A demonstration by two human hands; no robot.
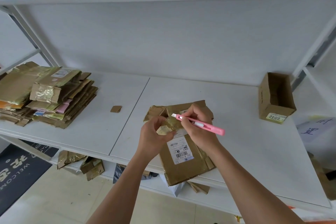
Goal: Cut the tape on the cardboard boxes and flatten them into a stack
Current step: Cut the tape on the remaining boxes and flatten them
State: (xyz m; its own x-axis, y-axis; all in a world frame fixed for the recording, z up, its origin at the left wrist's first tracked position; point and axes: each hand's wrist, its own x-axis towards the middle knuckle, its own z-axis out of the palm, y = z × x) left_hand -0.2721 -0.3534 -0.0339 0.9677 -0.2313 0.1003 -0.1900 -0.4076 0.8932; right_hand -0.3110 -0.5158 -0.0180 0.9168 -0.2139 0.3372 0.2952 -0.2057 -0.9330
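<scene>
Taped box (183, 151) lies on tabletop (91, 132) at near edge. Left hand (154, 136) fingers pinch its tape flap; right hand (198, 129) fingers clamped on pink cutter (200, 123) — blade just above flap. Flattened stack (47, 94) well left.

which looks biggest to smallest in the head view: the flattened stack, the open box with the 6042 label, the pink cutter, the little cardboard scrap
1. flattened stack
2. open box, though it sits farther back, so its true size is unsure
3. pink cutter, held in the right hand
4. cardboard scrap
</scene>
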